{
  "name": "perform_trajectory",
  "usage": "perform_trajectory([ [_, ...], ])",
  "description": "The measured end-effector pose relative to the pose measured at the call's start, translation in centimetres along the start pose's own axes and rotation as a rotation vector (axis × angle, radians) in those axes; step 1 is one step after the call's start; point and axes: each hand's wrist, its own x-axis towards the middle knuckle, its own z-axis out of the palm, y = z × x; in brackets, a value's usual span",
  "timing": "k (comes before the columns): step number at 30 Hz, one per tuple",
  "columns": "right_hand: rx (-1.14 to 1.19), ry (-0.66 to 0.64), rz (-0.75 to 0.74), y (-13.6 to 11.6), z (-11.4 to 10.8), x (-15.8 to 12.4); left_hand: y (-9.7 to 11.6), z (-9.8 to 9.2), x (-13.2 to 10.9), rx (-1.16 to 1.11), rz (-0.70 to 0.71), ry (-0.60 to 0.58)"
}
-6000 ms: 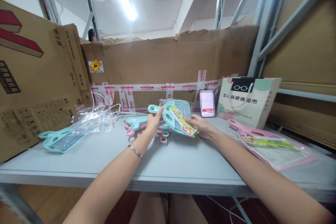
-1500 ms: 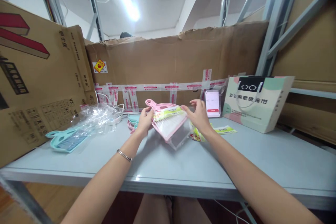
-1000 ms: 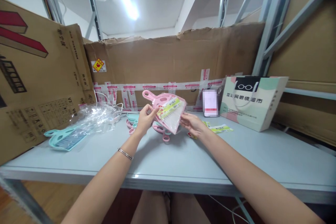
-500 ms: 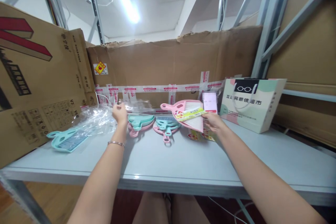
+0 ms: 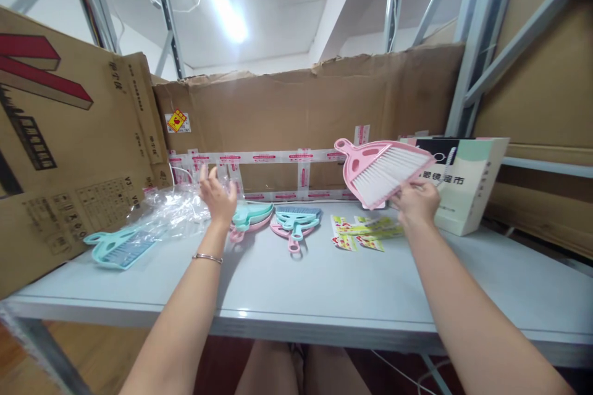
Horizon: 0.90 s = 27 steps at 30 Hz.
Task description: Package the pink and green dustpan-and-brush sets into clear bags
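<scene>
Counter stretching beneath both hands. Clear wrappers bunching beside left hand, its fingers spreading. Right hand pinching pink dustpan and brush, raised. Below it, label cards lying; dustpan's label just coming off, unpacking looking done.

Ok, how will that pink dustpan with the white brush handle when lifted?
The pink dustpan is probably stiff: it looks unbent though gripped at one edge. It's likely light, since the right hand alone holds it up. The white bristles look fine, so they'd probably bend if pushed.
</scene>
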Motion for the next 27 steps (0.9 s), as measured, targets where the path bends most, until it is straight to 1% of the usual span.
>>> perform_trajectory([
  [1,0.07,-0.036,0.075,0.0,0.3,0.2,1.2,0.2,-0.2,-0.115,0.061,-0.053],
  [2,0.131,-0.067,0.148,0.0,0.7,0.2,2.3,0.5,-0.6,-0.24,0.104,-0.137],
  [3,0.191,-0.103,0.22,-0.1,1.2,0.0,3.4,0.9,-1.1,-0.374,0.112,-0.247],
  [4,0.237,-0.156,0.278,-0.3,1.7,-0.4,4.3,1.4,-1.6,-0.516,0.071,-0.372],
  [6,0.301,-0.287,0.373,-0.5,2.8,-1.7,5.7,2.1,-2.7,-0.828,-0.104,-0.617],
  [7,0.324,-0.365,0.415,-0.6,3.3,-2.6,6.2,2.3,-3.1,-0.989,-0.195,-0.715],
  [8,0.341,-0.444,0.452,-0.7,3.8,-3.5,6.6,2.2,-3.3,-1.141,-0.265,-0.787],
  [9,0.354,-0.519,0.485,-0.9,4.2,-4.4,6.8,2.0,-3.4,-1.271,-0.312,-0.833],
  [11,0.36,-0.666,0.546,-1.2,4.9,-6.0,6.9,1.3,-3.3,-1.437,-0.357,-0.864],
  [13,0.328,-0.791,0.582,-1.8,5.3,-7.1,6.6,0.5,-2.8,-1.497,-0.381,-0.829],
  [14,0.301,-0.807,0.57,-2.2,5.4,-7.5,6.5,0.2,-2.6,-1.51,-0.382,-0.797],
  [15,0.275,-0.773,0.516,-2.6,5.5,-7.8,6.4,-0.1,-2.4,-1.517,-0.372,-0.768],
  [16,0.247,-0.694,0.409,-3.1,5.6,-8.1,6.3,-0.3,-2.3,-1.521,-0.356,-0.746],
  [17,0.215,-0.593,0.252,-3.7,5.7,-8.3,6.3,-0.4,-2.3,-1.523,-0.337,-0.741],
  [18,0.172,-0.521,0.062,-4.3,5.9,-8.5,6.4,-0.6,-2.3,-1.526,-0.317,-0.754],
  [19,0.117,-0.512,-0.135,-4.9,6.0,-8.7,6.5,-0.7,-2.3,-1.531,-0.297,-0.779],
  [20,0.049,-0.57,-0.31,-5.5,6.3,-9.0,6.6,-0.9,-2.4,-1.54,-0.277,-0.807],
  [21,-0.024,-0.673,-0.443,-6.1,6.5,-9.3,6.8,-1.1,-2.5,-1.549,-0.255,-0.836],
  [22,-0.089,-0.791,-0.528,-6.7,6.8,-9.5,6.9,-1.3,-2.6,-1.552,-0.23,-0.861],
  [23,-0.141,-0.893,-0.574,-7.2,7.0,-9.7,7.0,-1.4,-2.6,-1.547,-0.202,-0.877],
  [24,-0.18,-0.967,-0.592,-7.7,7.2,-9.7,7.0,-1.6,-2.6,-1.532,-0.173,-0.885],
  [27,-0.223,-1.065,-0.577,-8.6,7.5,-9.3,6.6,-1.6,-2.2,-1.473,-0.127,-0.865],
])
